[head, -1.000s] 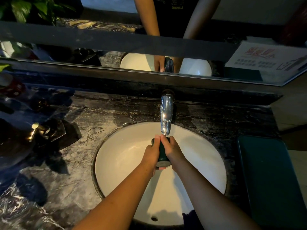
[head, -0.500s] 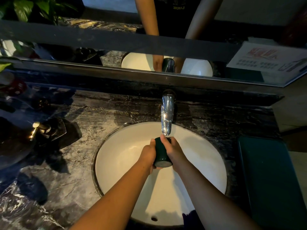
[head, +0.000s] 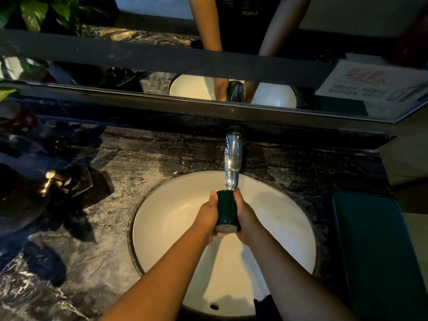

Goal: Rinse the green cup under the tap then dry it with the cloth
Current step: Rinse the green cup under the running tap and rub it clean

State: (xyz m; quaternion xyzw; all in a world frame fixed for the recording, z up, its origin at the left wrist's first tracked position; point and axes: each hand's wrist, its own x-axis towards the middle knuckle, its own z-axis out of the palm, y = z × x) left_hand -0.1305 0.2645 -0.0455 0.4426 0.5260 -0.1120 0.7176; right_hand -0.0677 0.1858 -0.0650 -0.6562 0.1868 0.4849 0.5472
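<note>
Gripping the green cup (head: 227,209) between left hand (head: 206,218) and right hand (head: 247,218), fingers curling round its opposite sides. Holding it tilted, far end touching or just under the spout of the chrome tap (head: 234,156), pale near end facing the camera, above the white basin (head: 173,228). Leaving a dark green rectangular object (head: 375,251) lying well apart on the marble counter (head: 120,205), to the right.

Left hand (head: 207,215) and right hand (head: 246,216): bare. Both forearms bare up to the near edge of the view. A patch of dark fabric (head: 266,306) shows at the near edge between the forearms; type of garment cannot be told. Reflection in the far mirror (head: 347,19): dark top (head: 243,31), small pale lettering (head: 249,13) across the chest, reversed and unreadable; arms bare from the upper arm down.
</note>
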